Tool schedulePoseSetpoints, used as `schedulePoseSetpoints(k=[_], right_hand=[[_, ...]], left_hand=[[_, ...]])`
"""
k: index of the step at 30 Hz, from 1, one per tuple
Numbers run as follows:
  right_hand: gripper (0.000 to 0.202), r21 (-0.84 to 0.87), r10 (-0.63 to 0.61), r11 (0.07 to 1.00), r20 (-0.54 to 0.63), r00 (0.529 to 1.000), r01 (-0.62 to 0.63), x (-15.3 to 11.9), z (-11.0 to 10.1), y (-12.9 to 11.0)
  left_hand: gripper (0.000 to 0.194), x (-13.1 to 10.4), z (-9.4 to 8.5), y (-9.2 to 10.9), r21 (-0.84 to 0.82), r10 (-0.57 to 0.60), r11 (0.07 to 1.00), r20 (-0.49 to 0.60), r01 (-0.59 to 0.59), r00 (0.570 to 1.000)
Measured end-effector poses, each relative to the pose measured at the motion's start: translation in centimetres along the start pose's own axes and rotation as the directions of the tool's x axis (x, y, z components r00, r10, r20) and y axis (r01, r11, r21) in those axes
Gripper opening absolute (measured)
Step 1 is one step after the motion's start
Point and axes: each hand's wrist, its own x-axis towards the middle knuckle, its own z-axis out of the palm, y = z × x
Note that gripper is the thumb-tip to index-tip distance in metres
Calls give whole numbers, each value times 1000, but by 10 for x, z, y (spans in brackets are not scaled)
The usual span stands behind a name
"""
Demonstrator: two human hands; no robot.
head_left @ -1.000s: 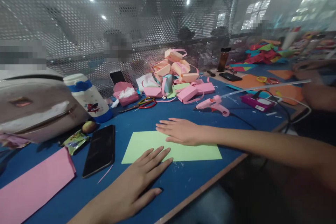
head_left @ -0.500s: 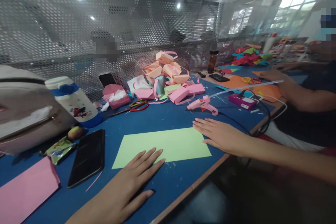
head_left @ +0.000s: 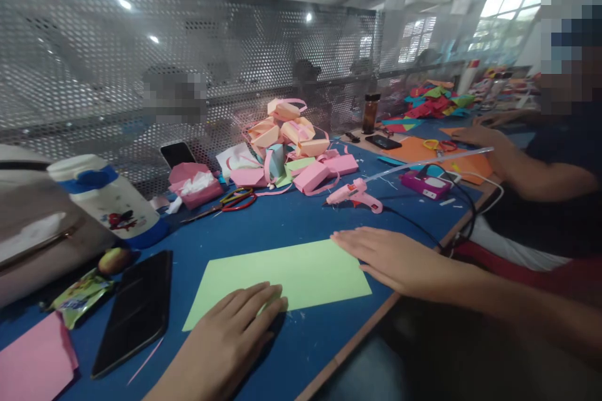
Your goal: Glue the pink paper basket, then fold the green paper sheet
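A light green sheet of paper (head_left: 301, 266) lies flat on the blue tabletop (head_left: 324, 341). My left hand (head_left: 235, 332) rests palm down over its near edge, fingers stretched out and slightly bent, the thumb mostly hidden beneath. On the sheet's right end, my right hand (head_left: 392, 257) lies flat with fingers extended and close together. Neither hand grips anything. Beyond the paper sits a pink glue gun (head_left: 352, 195) with a long clear glue stick in its back and a black cord. Scissors (head_left: 235, 200) with red and yellow handles lie further left.
A black phone (head_left: 134, 313), pink paper (head_left: 35, 357), a snack packet (head_left: 79, 297) and a white bottle (head_left: 110, 200) stand at left. Small paper baskets (head_left: 291, 131) are piled behind. A purple power strip (head_left: 426, 185) lies right, near another person's arm (head_left: 531, 166). A perforated metal screen (head_left: 226, 62) backs the table.
The view has shifted, so things sit a little lower and further left. My left hand's fingers have curled slightly and its thumb has tucked under; my right hand stays on the sheet's end.
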Motion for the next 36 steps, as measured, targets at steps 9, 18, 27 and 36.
schedulePoseSetpoints(k=[9, 18, 27, 36], right_hand=[[35, -189, -366, 926, -250, 896, 326, -1, -2, 10], [25, -69, -374, 925, -327, 868, 373, 5, 8, 25], [41, 204, -220, 939, -268, 938, 278, -3, 3, 35], [26, 138, -251, 945, -273, 929, 297, -6, 9, 39]], left_hand=[[33, 73, 13, 25, 69, 128, 990, -21, -126, 992], [35, 86, 13, 26, 140, 178, 975, -11, -175, 984], [36, 89, 11, 16, -123, 53, 991, -15, -55, 998], [35, 89, 20, 38, 79, 26, 996, 109, -35, 994]])
